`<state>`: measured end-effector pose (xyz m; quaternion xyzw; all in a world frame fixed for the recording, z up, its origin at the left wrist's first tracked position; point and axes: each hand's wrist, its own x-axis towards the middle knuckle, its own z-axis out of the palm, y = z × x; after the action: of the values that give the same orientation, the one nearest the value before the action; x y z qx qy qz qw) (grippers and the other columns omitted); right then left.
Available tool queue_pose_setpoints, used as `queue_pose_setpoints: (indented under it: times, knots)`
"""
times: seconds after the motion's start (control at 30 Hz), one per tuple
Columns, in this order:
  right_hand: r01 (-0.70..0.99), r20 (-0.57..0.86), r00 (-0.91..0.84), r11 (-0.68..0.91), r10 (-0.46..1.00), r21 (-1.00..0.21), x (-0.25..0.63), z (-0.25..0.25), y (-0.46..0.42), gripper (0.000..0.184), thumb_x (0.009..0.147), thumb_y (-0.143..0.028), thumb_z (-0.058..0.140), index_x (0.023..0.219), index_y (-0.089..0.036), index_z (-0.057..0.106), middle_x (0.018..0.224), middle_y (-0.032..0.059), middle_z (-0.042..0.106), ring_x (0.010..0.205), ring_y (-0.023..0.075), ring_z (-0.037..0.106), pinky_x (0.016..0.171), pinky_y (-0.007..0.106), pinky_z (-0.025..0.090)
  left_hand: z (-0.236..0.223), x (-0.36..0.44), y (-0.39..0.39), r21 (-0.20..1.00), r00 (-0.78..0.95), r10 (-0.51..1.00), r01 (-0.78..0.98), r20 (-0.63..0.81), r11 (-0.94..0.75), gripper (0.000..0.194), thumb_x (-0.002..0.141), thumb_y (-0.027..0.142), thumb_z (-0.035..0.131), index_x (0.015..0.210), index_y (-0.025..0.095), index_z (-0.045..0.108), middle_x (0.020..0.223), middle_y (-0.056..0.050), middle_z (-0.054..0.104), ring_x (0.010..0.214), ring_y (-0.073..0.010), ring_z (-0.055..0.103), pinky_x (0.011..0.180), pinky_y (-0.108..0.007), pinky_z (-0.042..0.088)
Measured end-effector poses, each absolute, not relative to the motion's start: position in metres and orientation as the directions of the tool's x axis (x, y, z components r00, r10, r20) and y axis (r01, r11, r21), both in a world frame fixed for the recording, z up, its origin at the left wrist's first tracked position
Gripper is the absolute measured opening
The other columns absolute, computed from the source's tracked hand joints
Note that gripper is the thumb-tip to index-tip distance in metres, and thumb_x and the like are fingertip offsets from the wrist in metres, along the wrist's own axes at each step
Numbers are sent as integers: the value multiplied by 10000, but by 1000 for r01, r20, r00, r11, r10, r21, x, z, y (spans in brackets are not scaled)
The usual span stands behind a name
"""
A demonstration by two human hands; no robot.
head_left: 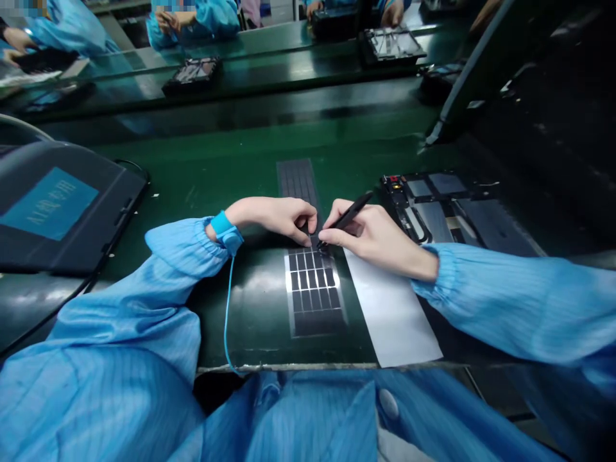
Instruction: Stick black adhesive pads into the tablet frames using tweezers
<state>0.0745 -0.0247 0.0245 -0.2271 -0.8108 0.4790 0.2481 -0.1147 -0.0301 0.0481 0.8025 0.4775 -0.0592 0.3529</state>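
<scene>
strip (315, 282) part-hidden by left grip (289, 218); right grip (373, 237) holds black tool (354, 210)

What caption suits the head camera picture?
Left hand beside right hand, which holds a black tool, over a dark gridded strip.

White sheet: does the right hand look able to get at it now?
Probably yes. The right hand holds a black pen-like tool, but the white sheet lies close by, its near part uncovered.

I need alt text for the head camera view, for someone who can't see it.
The left hand and the right hand, which holds a black pen-like tool, meet over a strip of dark rectangles on a green bench. White paper and an opened device lie to the right.
</scene>
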Motion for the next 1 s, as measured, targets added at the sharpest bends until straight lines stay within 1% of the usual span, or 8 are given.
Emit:
queue_pose_setpoints:
  times: [0.2, 0.53, 0.67, 0.77, 0.83, 0.9, 0.97, 1.0]
  knots:
    - [139, 147, -763, 383, 629, -913, 77, 24, -25, 145, 765, -273, 601, 718, -147, 547, 706, -2, 546, 637, 102, 557, 578, 221, 436, 49, -109, -29, 468, 491, 753, 840, -438, -275, 266, 691, 395, 577, 799, 154, 541, 725, 3, 468, 628, -117, 424, 531, -203, 312]
    - [143, 136, -749, 358, 649, -923, 73, 23, -27, 229, 736, -356, 643, 692, -152, 548, 688, 11, 584, 651, 135, 602, 597, 258, 481, 47, -109, -30, 482, 500, 754, 830, -425, -279, 237, 691, 365, 581, 791, 155, 538, 706, 5, 472, 608, -114, 425, 513, -204, 309]
    - [71, 252, -613, 370, 749, -926, 84, 52, -17, 280, 701, -403, 677, 670, -159, 542, 651, 21, 606, 622, 148, 623, 579, 272, 513, 47, -113, -30, 498, 504, 758, 823, -414, -275, 233, 697, 361, 592, 789, 157, 529, 663, 20, 462, 572, -101, 406, 491, -201, 302]
    - [146, 306, -519, 435, 798, -889, 115, 74, 0, 306, 685, -414, 690, 648, -148, 544, 613, 31, 606, 563, 143, 614, 513, 257, 502, 47, -113, -31, 495, 505, 764, 822, -402, -282, 263, 716, 415, 595, 763, 162, 540, 638, 25, 481, 551, -96, 416, 486, -203, 308]
    - [260, 241, -494, 406, 835, -876, 140, 76, 10, 319, 694, -427, 679, 664, -132, 562, 585, 39, 604, 500, 136, 594, 444, 242, 473, 46, -105, -33, 466, 441, 850, 840, -286, -279, 261, 764, 413, 550, 711, 158, 540, 614, 19, 504, 542, -97, 433, 504, -213, 321]
    - [318, 121, -509, 317, 852, -894, 160, 66, 15, 335, 722, -449, 645, 686, -126, 564, 577, 47, 609, 452, 127, 570, 388, 230, 441, 42, -88, -38, 426, 327, 945, 851, 31, -308, 238, 807, 345, 502, 665, 155, 513, 609, 8, 517, 570, -106, 453, 556, -232, 350]
    - [296, 17, -553, 216, 833, -931, 170, 51, 17, 328, 755, -447, 613, 685, -136, 537, 573, 43, 609, 424, 111, 545, 363, 221, 423, 37, -65, -46, 392, 293, 888, 815, 354, -426, 162, 818, 256, 482, 688, 159, 488, 672, -11, 542, 665, -128, 481, 645, -260, 386]
    - [284, -20, -567, 172, 824, -943, 171, 44, 17, 310, 772, -430, 601, 686, -143, 520, 566, 36, 604, 414, 103, 533, 357, 218, 417, 34, -54, -50, 378, 333, 835, 775, 437, -507, 110, 817, 221, 481, 725, 162, 481, 735, -25, 561, 731, -140, 493, 697, -277, 400]
